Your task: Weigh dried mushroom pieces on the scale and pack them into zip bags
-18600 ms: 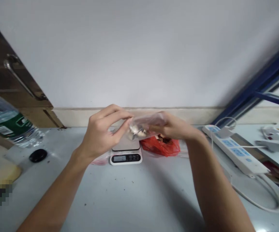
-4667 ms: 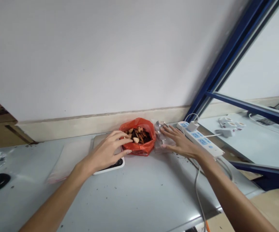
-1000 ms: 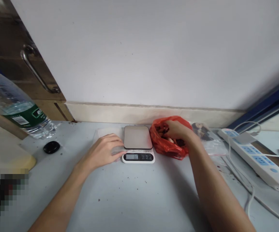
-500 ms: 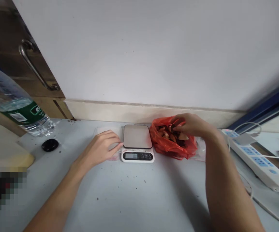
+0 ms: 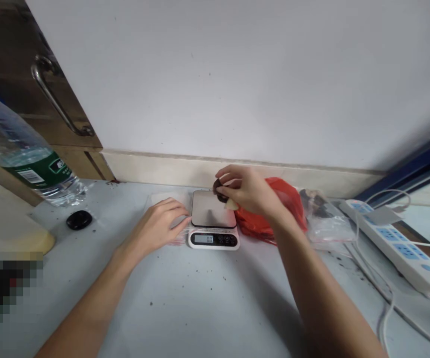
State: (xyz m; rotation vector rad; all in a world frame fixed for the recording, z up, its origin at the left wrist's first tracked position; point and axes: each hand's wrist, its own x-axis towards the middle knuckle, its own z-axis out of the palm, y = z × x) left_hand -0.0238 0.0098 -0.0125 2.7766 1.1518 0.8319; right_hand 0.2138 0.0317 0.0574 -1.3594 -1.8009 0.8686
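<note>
A kitchen scale (image 5: 204,210) with a square metal plate lies flat, its display reading 0.0. Just above the right side of that plate, my right hand (image 5: 250,193) is closed on dark brown dried pieces (image 5: 220,190), with a paler piece showing beneath the fingers. Behind its wrist, a red plastic bag (image 5: 287,199) stands at the scale's right, its contents mostly hidden. My left hand (image 5: 158,223) lies over clear plastic bags (image 5: 179,198), thumb apart from the fingers, thumb tip near the scale's left edge. It appears to hold nothing.
At the right lie a clear bag of dark pieces (image 5: 322,214) and a white power strip (image 5: 397,243) with cables. On the left are a large water bottle (image 5: 39,164), a round black object (image 5: 79,220) and a pale container (image 5: 9,219). A wall rises behind.
My right hand has come out of the red bag and moved left to above the scale plate, carrying dried pieces. My left hand stays in place. The scale still reads 0.0.
</note>
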